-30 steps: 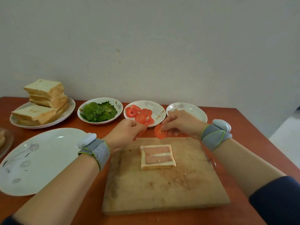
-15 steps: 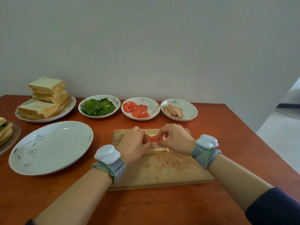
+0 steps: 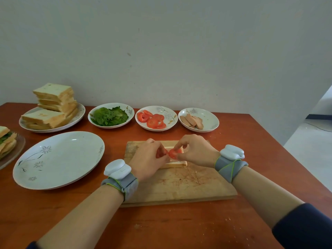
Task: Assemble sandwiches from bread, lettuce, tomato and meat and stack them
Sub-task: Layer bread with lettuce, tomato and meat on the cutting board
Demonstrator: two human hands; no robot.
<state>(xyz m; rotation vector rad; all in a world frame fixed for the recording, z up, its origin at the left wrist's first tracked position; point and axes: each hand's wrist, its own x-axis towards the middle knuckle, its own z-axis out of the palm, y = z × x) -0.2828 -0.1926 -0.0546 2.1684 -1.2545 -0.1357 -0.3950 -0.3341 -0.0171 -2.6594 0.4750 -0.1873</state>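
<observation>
Pale grey plaster wall backs the reddish-brown wooden tabletop point(image 3: 242, 141), whose far edge meets the wall and whose right edge falls away to a light floor. Bare wood lies open on the right side and along the near edge, dotted with crumbs.

On the scored, pale wooden chopping board point(image 3: 179, 186) sits a square slice of white bread point(image 3: 177, 163), mostly hidden by the hands, so its topping cannot be made out. The left hand point(image 3: 149, 160) pinches a red tomato slice point(image 3: 159, 153), fingers together on it, just above the bread. The right hand point(image 3: 195, 151) grips a second round tomato slice point(image 3: 173, 153) between thumb and fingertips, the two slices nearly touching. Both wrists wear grey fabric bands with white plastic pods.

Along the far side stand four white floral plates: stacked soft white bread slices point(image 3: 53, 103), crinkled green lettuce leaves point(image 3: 109, 116), glossy red tomato rings point(image 3: 152, 120) and pinkish-brown meat strips point(image 3: 192, 120). A large, empty white oval plate point(image 3: 59, 159) lies left of the board. At the left edge, finished sandwiches point(image 3: 6, 141) on a clear glass dish are cut off by the frame
</observation>
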